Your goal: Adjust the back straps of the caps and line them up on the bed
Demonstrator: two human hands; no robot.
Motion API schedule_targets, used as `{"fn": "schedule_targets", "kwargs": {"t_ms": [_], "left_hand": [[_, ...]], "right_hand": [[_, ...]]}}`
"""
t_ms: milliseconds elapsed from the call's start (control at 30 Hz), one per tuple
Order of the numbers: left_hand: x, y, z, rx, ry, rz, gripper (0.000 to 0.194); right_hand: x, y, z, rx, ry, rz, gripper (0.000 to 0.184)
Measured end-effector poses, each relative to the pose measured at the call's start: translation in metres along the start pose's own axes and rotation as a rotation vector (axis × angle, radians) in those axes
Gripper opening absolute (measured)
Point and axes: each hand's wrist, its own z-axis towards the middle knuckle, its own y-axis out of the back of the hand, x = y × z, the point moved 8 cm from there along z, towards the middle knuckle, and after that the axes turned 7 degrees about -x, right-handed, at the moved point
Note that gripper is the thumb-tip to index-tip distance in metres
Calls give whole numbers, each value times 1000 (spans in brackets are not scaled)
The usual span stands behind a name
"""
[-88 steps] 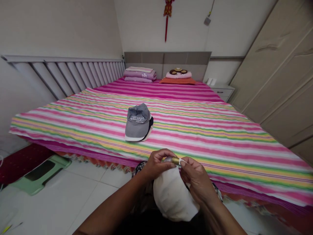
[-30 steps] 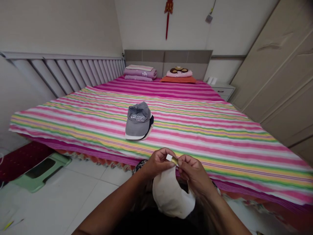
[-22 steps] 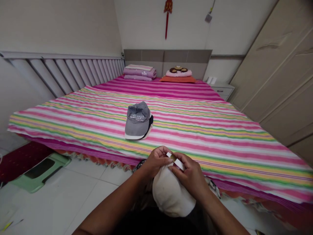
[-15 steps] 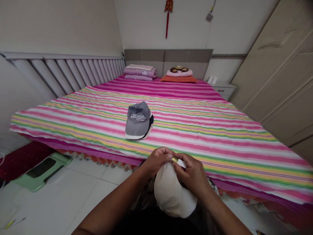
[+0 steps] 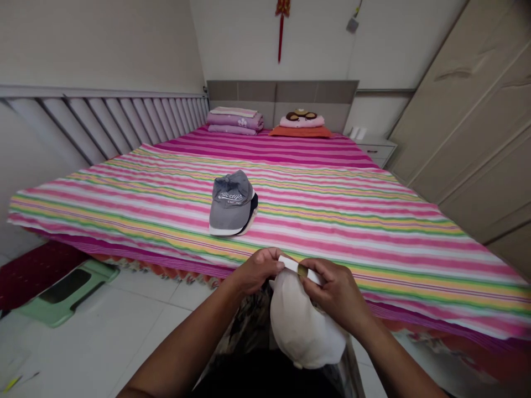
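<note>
A white cap hangs in front of me, just short of the bed's near edge. My left hand pinches the left end of its white back strap. My right hand grips the strap at a small brass buckle. Both hands are closed on the strap. Further out, on the striped bedspread, a grey cap lies on top of other caps, a dark one showing at its right edge.
Folded purple bedding and an orange and pink pillow sit at the headboard. A green stool and a dark red mat lie on the tiled floor at left. Wardrobe doors stand at right, a nightstand beside them.
The strap has been drawn out a little to the left through the buckle. The white cap and both hands shifted slightly right and lower in view.
</note>
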Motion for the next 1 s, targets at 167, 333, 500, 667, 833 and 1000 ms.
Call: {"fn": "schedule_targets", "kwargs": {"t_ms": [167,333,500,667,833,1000], "left_hand": [[6,0,3,37,92,141,35],[4,7,5,3,84,59,25],[-4,14,3,32,20,-110,21],[1,22,3,-7,95,-78,23],[11,13,2,52,160,-39,24],[9,6,-1,85,147,-37,23]], "right_hand": [[7,-8,1,49,38,90,19],[-23,-27,-7,267,-333,580,35],[-50,-47,-35,522,-576,871,43],[-58,-53,-47,485,-673,1192,33],[-50,-51,-41,474,-659,1209,34],[-44,-43,-33,403,-633,932,40]]}}
